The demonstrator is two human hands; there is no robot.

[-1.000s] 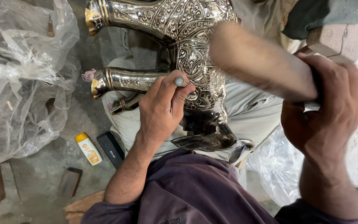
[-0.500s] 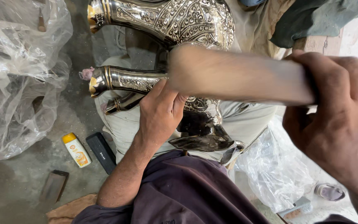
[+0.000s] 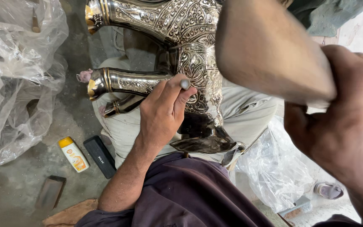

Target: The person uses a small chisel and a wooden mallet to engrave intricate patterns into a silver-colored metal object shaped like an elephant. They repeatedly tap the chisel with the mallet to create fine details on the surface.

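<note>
The left hand [image 3: 162, 113] is pinching a thin steel punch [image 3: 185, 84] between thumb and fingers, closed around its shaft so that only the flat struck end is showing above the knuckles. The hidden tip is pressing into the engraved silver-coloured metal figure [image 3: 190, 50], probably so the punch stays square to the chased surface. The figure is lying across the person's lap on pale trousers [image 3: 248, 113], which looks like a way of cushioning it and keeping it from rolling.

At three o'clock from that hand, the right hand [image 3: 337, 126] is gripping the handle of a wooden mallet [image 3: 269, 59]. Its broad, blurred head is hanging above the punch at about one o'clock, apart from it, poised over the struck end.

Two round legs of the figure with brass-coloured ends are pointing toward nine o'clock: one [image 3: 122, 80] just beside the left hand, one [image 3: 118, 12] at the top edge. A third, darker and thinner piece [image 3: 120, 107] is lying below them.

On the concrete floor [image 3: 17, 189] at eight o'clock, one small yellow-capped bottle [image 3: 74, 154] and one black rectangular case [image 3: 100, 156] are lying side by side, within reach. Further toward seven o'clock one dark flat block [image 3: 50, 191] is resting. One large crumpled clear plastic sheet [image 3: 17, 80] is filling the nine o'clock side; a second, smaller one [image 3: 274, 176] is lying at five o'clock.
</note>
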